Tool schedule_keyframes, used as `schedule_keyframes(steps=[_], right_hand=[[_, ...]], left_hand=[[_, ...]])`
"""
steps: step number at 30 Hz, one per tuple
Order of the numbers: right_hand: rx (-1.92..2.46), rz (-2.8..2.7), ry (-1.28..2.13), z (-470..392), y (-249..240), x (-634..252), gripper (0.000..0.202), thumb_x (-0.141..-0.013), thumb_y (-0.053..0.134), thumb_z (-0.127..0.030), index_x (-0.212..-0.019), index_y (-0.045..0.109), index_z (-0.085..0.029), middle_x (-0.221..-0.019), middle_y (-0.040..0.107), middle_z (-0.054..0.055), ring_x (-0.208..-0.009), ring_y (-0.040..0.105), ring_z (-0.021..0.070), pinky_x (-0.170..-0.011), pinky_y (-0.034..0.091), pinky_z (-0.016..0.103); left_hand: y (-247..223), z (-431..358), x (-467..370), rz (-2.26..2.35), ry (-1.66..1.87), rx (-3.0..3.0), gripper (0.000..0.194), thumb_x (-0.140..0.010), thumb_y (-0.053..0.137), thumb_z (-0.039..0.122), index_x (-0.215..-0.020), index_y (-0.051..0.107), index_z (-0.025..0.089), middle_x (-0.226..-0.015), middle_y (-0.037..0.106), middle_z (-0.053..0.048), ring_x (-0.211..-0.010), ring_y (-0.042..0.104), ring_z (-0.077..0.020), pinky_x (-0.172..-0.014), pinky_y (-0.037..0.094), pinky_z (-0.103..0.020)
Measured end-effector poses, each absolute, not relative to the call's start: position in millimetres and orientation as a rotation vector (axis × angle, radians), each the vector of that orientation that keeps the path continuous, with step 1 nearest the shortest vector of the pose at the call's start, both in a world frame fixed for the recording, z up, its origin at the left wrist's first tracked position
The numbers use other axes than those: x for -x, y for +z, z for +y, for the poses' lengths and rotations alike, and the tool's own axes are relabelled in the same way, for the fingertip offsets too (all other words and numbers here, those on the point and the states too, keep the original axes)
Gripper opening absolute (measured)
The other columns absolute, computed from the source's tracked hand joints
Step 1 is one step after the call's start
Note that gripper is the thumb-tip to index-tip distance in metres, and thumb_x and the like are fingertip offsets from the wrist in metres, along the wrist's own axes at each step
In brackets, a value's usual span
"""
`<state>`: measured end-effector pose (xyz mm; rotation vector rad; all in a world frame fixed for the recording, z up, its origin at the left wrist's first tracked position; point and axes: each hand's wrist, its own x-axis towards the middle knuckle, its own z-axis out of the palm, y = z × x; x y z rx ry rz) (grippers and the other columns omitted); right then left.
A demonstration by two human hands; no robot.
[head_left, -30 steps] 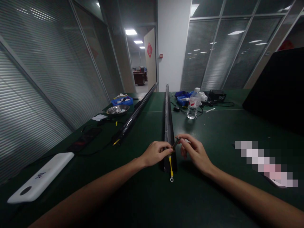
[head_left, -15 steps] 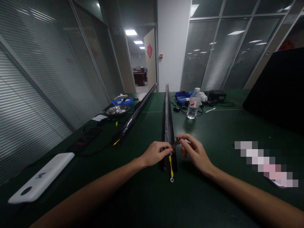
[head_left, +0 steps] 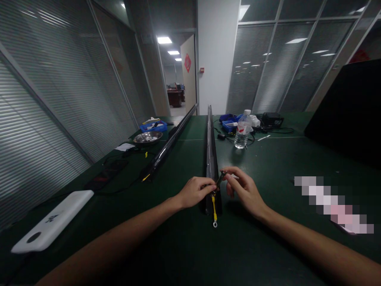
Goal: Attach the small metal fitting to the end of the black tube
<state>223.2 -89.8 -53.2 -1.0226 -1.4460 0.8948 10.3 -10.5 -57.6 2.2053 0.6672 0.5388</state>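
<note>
A long dark rail [head_left: 212, 159] runs away from me down the middle of the table. A short yellow cable [head_left: 214, 208] with a ring terminal [head_left: 214, 224] hangs off its near end. There my left hand [head_left: 193, 192] is closed, thumb and forefinger pinched over the rail by the cable's upper end; what they hold is hidden. My right hand [head_left: 242, 190], to the right of the rail, pinches the far end of a small metal wrench [head_left: 221, 178] between thumb and fingers. The wrench's lower end reaches my left fingertips.
A second long dark rail [head_left: 171, 143] lies to the left. Beyond it are a metal bowl [head_left: 139, 139] and a blue tray [head_left: 162, 128]. A white device [head_left: 64, 212] lies at near left. A water bottle [head_left: 243, 133] stands right of the rails; a dark panel [head_left: 351, 111] rises far right.
Almost nothing differs. Both hands stay in place at the rail's near end, with the wrench held at nearly the same angle.
</note>
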Motion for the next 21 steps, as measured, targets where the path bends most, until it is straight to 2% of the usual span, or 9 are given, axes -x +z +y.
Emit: schedule_keyframes(steps=[6, 11, 18, 21], right_hand=[[1.034, -1.439, 0.909, -88.2, -56.7, -224.7, 0.029, -0.105, 0.058, -0.046, -0.118, 0.065, -0.021, -0.068, 0.058, -0.003, -0.058, 0.058, 0.0147, -0.052, 0.049, 0.025], [1.030, -1.454, 0.896, -91.1, -54.8, -223.7, 0.029, -0.105, 0.057, -0.046, -0.117, 0.065, -0.021, -0.067, 0.058, -0.003, -0.058, 0.057, 0.0150, -0.053, 0.048, 0.026], [1.000, -1.440, 0.893, -90.4, -53.0, -222.3, 0.029, -0.104, 0.061, -0.045, -0.120, 0.065, -0.022, -0.093, 0.064, 0.001, -0.059, 0.058, 0.0115, -0.051, 0.048, 0.024], [1.015, -1.427, 0.896, -90.0, -53.1, -222.4, 0.029, -0.104, 0.060, -0.046, -0.120, 0.065, -0.022, -0.095, 0.064, 0.002, -0.060, 0.058, 0.0119, -0.051, 0.049, 0.024]], left_hand=[[-58.6, -10.8, -11.1, 0.689, 0.544, -2.231, 0.029, -0.102, 0.058, 0.039, -0.100, 0.076, 0.015, -0.088, 0.070, -0.002, -0.074, 0.059, -0.0146, -0.067, 0.041, -0.023], [-58.8, -11.7, -10.8, 0.666, 0.563, -2.230, 0.029, -0.102, 0.059, 0.039, -0.100, 0.075, 0.015, -0.089, 0.070, -0.002, -0.074, 0.058, -0.0139, -0.066, 0.040, -0.022], [-58.0, -12.1, -10.0, 0.663, 0.570, -2.187, 0.033, -0.105, 0.054, 0.040, -0.102, 0.075, 0.015, -0.093, 0.070, -0.003, -0.078, 0.060, -0.0149, -0.068, 0.043, -0.021], [-58.4, -10.9, -9.8, 0.678, 0.534, -2.172, 0.035, -0.105, 0.053, 0.042, -0.103, 0.074, 0.014, -0.092, 0.070, -0.003, -0.077, 0.060, -0.0149, -0.067, 0.043, -0.021]])
